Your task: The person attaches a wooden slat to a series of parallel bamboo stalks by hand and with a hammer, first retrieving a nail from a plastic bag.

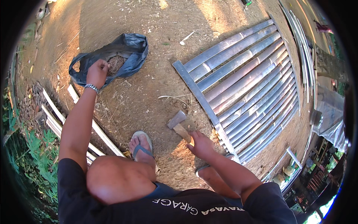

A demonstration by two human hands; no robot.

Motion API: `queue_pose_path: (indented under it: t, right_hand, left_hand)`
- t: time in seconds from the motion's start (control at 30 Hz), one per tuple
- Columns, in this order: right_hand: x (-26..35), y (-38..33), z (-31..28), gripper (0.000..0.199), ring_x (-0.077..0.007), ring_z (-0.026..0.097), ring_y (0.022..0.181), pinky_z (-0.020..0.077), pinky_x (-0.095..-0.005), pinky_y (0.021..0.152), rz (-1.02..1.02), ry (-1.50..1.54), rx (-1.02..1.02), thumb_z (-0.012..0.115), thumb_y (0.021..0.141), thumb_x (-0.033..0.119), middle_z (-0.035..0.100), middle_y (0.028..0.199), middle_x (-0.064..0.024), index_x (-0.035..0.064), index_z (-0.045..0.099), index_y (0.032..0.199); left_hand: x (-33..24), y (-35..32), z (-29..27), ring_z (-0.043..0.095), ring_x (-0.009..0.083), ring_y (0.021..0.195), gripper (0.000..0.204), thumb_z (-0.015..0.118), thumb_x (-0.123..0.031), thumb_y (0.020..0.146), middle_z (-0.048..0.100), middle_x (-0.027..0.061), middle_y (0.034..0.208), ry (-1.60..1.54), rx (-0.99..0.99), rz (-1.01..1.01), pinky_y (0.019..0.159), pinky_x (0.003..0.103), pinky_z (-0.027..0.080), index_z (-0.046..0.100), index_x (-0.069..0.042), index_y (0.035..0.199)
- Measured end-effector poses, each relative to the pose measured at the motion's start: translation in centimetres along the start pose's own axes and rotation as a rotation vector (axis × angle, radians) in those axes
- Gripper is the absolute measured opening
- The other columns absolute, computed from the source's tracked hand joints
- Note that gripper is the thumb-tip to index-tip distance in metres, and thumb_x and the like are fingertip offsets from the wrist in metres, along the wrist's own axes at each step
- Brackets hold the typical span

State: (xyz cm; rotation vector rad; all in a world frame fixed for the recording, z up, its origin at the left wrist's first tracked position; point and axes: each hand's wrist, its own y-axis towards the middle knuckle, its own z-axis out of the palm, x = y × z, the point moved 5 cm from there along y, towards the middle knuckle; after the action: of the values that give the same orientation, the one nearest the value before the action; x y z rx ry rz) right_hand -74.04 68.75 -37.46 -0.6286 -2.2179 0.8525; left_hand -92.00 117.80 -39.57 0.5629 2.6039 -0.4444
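Note:
My left hand point(97, 72) is over the near rim of an open black plastic bag point(136, 56) on the ground. Its fingers are pinched together; whatever they hold is too small to make out. Inside the bag is a heap of small thin brown pieces point(116, 65), which look like nails. My right hand point(202, 145) grips the wooden handle of a hammer point(176, 119) with a blocky grey metal head, held low above the soil. Just beyond that hand, to the right, lies a slatted bamboo panel point(238, 78) with crosspieces at both ends.
Pale split strips point(102, 136) lie to the left beside green plants point(39, 153). More long strips point(304, 52) run past the panel's far right side. My sandalled foot point(142, 147) is between my arms. A clear plastic sheet point(330, 115) hangs at the right edge.

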Motion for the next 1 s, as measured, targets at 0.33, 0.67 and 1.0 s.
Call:
queue_pose_path:
  t: [0.33,0.67,1.0]
  right_hand:
    - [-0.8,1.2,1.2,0.052,-0.0336,0.066,0.109,0.0541,-0.0449,0.092,0.136,0.073,0.138,0.076,0.083,0.032,0.064,0.118,-0.0147,0.0095,0.054,0.124]
    - [-0.6,1.5,3.9,0.063,-0.0392,0.068,0.103,0.0531,-0.0463,0.092,0.081,0.339,0.257,0.078,0.075,0.037,0.07,0.111,-0.023,0.0019,0.058,0.123]
    - [0.4,1.0,-1.8,0.043,-0.0339,0.069,0.105,0.0554,-0.0471,0.09,0.112,-0.032,0.328,0.069,0.088,0.03,0.071,0.111,-0.0169,0.0084,0.06,0.124]
  left_hand:
    - [0.7,-0.4,-0.8,0.067,0.026,0.072,0.014,0.069,-0.015,0.094,0.067,0.0138,0.077,-0.039,-0.172,0.123,0.069,0.039,0.05,0.061,-0.003,0.093]
    - [5.2,1.2,-0.3,0.067,0.015,0.084,0.011,0.056,-0.01,0.104,0.071,0.0131,0.106,-0.473,-0.238,0.116,0.078,0.029,0.053,0.051,-0.002,0.099]
    - [-4.2,-3.0,-4.9,0.061,0.0096,0.085,0.016,0.057,-0.014,0.105,0.065,0.0037,0.096,-0.668,-0.416,0.148,0.077,0.024,0.052,0.059,-0.001,0.115]
